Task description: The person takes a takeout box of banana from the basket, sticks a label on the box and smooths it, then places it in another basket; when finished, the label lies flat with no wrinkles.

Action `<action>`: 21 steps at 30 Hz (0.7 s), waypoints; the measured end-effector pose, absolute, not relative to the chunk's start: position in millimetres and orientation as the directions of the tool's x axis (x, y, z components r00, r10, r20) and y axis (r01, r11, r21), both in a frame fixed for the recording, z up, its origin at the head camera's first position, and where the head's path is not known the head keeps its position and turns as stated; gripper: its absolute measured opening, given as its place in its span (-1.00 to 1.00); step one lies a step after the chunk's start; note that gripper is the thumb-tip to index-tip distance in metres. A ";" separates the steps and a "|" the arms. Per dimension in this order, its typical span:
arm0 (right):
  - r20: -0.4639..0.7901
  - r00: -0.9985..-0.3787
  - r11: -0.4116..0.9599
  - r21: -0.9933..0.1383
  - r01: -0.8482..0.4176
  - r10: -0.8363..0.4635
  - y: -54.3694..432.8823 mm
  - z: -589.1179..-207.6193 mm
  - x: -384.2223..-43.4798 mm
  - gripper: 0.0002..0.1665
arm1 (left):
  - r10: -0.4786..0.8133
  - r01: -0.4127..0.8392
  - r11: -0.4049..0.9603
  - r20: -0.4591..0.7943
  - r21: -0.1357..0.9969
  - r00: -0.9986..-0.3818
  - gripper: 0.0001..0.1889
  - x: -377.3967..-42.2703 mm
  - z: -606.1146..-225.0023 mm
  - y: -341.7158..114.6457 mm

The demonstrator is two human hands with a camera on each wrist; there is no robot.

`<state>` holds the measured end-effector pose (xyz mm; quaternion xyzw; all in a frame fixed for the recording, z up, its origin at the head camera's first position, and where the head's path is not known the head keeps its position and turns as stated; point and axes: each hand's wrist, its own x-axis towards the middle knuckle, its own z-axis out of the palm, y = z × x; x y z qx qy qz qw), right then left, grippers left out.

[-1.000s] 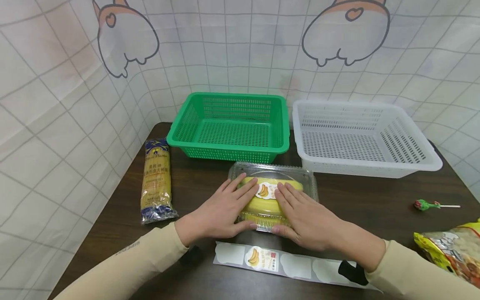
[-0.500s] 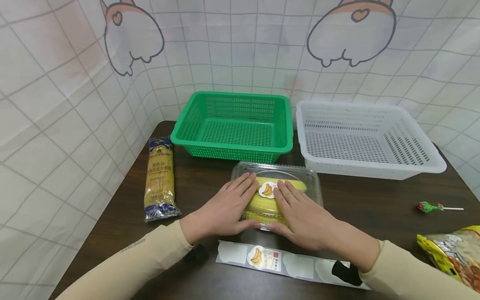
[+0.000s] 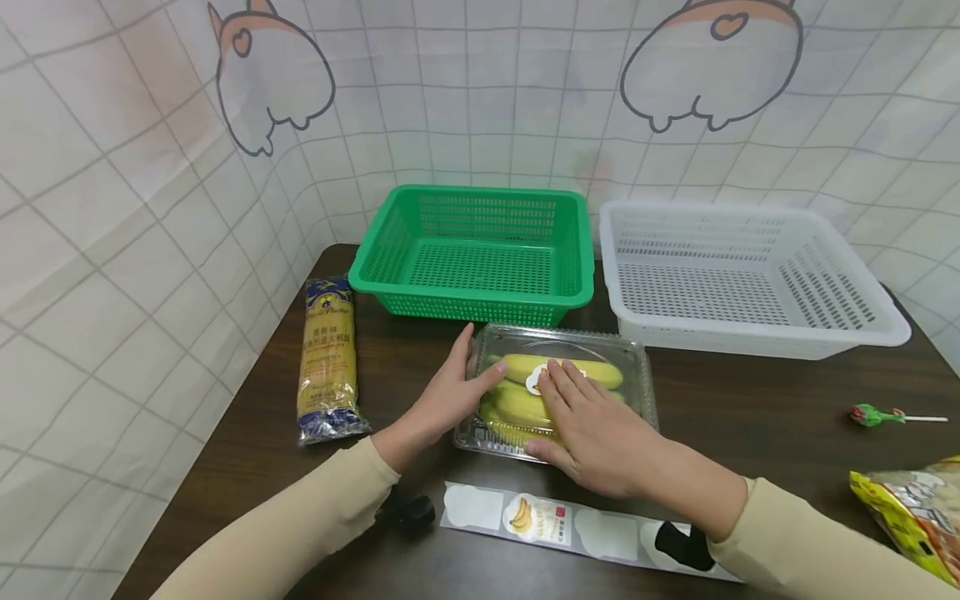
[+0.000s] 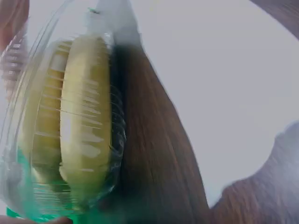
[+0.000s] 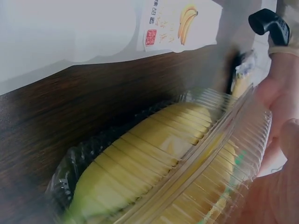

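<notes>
A clear plastic clamshell box (image 3: 633, 375) with several bananas (image 3: 521, 404) inside stands on the dark table, its lid down. A banana-print sticker (image 3: 534, 381) on the lid is partly covered by my right hand (image 3: 600, 433), which lies flat on top with fingers extended. My left hand (image 3: 446, 392) is at the box's left side, thumb stretched towards the lid and fingers straight along the edge. Whether its fingertips touch the box is hard to tell. In both wrist views, the bananas (image 4: 86, 116) (image 5: 145, 154) show through the ribbed plastic wall.
A sticker strip (image 3: 592, 531) lies in front of the box. Behind stand a green basket (image 3: 476, 300) and a white basket (image 3: 750, 329). A spaghetti packet (image 3: 327, 358) lies left. A lollipop (image 3: 873, 415) and a yellow snack bag (image 3: 918, 512) lie right.
My left hand has left the top of the lid and moved to the box's left side, uncovering more bananas. My right hand stays flat on the lid.
</notes>
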<state>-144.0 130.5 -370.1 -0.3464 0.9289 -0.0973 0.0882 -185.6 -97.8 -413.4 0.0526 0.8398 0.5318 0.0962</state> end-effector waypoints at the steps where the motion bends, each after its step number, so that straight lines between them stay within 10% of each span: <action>1: -0.095 -0.745 0.741 -0.243 -0.625 -0.660 130.7 -370.4 -143.9 -0.07 | 0.185 -0.044 0.398 -0.127 0.916 -0.974 -0.06 -187.6 -414.3 -96.9; 21: -0.058 -0.772 0.760 -0.241 -0.604 -0.633 126.8 -373.3 -140.1 -0.08 | 0.210 -0.154 0.137 -0.180 0.979 -0.961 -0.15 -193.5 -424.3 -90.5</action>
